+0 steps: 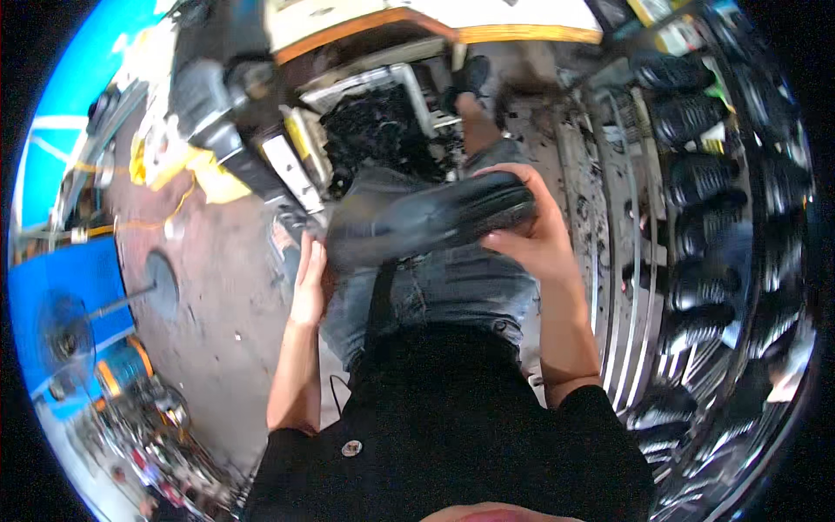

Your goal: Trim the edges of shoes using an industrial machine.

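A black shoe (435,209) lies crosswise in front of my body, above my lap, smeared by motion. My right hand (544,230) is closed round its right end, with the fingers over the top and the thumb on the near side. At the shoe's left end my left hand (311,274) holds the edge, its fingers partly hidden behind the shoe. Below it show my jeans (435,291). Just beyond the shoe, a box of black scraps (374,130) sits between my legs.
On the right stands a rack with several black shoes (700,178) in rows, beside metal rails (639,287). A workbench edge (531,35) runs along the far side. Left are a dark machine (204,104), a yellow bag (209,178) and a standing fan (65,344).
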`<state>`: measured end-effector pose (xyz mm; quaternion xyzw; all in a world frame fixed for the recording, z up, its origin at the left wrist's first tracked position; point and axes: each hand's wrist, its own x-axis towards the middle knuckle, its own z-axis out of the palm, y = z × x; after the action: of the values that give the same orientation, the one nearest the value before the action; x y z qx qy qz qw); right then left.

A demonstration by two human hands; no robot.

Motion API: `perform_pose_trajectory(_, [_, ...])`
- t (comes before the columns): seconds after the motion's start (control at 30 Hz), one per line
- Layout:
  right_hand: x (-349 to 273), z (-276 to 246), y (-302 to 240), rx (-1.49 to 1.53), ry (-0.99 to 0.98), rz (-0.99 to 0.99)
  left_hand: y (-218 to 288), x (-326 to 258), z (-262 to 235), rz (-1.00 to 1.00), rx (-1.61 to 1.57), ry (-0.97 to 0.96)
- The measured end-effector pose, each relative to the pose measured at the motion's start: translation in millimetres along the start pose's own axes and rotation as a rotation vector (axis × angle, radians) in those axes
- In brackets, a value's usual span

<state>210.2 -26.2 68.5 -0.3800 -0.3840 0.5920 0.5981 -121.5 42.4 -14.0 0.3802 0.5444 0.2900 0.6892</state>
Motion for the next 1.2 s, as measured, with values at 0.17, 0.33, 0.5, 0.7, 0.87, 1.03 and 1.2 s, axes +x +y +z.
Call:
perform_pose_trajectory(0.17, [31,44,24,-0.323,0.082,-0.086,105,-24,32,0.921,0.92,-0.056])
perform_pose_trajectory(0.33, [50,69,34,0.107,0.03,-0.182,144,-22,42,0.983,0.962,0.011])
perform_pose_trajectory(0.5, [55,70,45,-0.046,0.02,-0.291,139,-15,33,1.072,0.931,0.01])
perform_pose_trajectory(0.7, [71,73,43,-0.241,-0.015,-0.366,136,-14,23,1.006,0.83,0.036])
perform_pose_trajectory(0.87, [77,77,32,-0.394,-0.042,-0.384,124,-10,16,0.935,0.676,0.056])
perform_pose_trajectory(1.03, [79,84,23,-0.567,-0.08,-0.341,111,-7,10,0.877,0.579,0.054])
perform_pose_trajectory(1.2, [84,98,-6,-0.919,-0.14,-0.328,77,-4,6,0.759,0.322,0.023])
